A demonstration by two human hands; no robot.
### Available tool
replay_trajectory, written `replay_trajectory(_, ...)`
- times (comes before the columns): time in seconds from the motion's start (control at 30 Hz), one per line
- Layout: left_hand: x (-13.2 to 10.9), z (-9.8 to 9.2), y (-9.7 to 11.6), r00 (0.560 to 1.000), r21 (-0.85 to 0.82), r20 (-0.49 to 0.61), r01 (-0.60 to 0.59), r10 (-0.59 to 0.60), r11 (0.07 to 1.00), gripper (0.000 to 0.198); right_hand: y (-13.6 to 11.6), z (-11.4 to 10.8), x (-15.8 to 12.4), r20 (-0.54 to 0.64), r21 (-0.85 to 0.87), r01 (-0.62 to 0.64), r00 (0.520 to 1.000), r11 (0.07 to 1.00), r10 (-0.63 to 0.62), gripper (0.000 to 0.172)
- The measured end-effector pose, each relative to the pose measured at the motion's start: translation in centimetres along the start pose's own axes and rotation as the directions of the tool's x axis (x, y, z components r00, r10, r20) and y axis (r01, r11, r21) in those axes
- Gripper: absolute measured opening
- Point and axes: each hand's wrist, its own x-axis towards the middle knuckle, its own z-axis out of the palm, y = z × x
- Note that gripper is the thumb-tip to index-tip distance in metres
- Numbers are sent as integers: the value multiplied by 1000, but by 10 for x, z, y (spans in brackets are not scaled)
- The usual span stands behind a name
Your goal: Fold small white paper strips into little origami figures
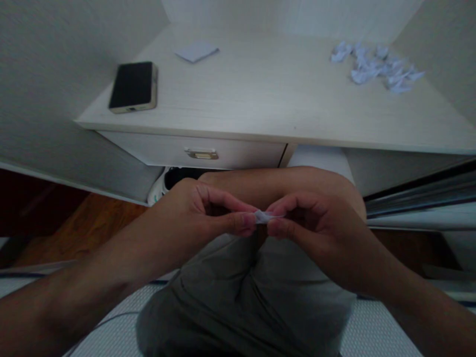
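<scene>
A small piece of white paper [264, 216], folded or twisted, is pinched between my two hands above my lap. My left hand [219, 208] grips its left end between thumb and index finger. On the other end, my right hand [301, 215] closes with thumb and fingertips. Much of the paper is covered by the fingers, so its exact shape is hard to make out. On the desk at the far right lies a loose heap of folded or crumpled white paper pieces [375, 67]. A flat folded sheet of white paper [197, 51] rests toward the back left.
A dark-topped phone-like device [133, 87] sits near the left edge of the pale desk [260, 99]. Below the desktop is a drawer with a metal handle [202, 154]. My crossed leg [282, 181] is just under the desk's front edge, with a white shoe [158, 186] at left.
</scene>
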Motion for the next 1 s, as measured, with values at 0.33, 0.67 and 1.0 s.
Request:
replay_trajectory(0.33,5,-7,1,998,100,15,-68,67,993,16,-1,-7,4,99,-9,-50,994,999,51,16)
replay_trajectory(0.67,-4,0,14,973,101,47,-230,226,968,6,-7,-17,0,101,-178,61,994,982,-44,10)
replay_trajectory(1.0,-34,12,16,816,336,-178,-475,550,813,16,-12,-6,-21,27,-266,332,941,905,-337,8)
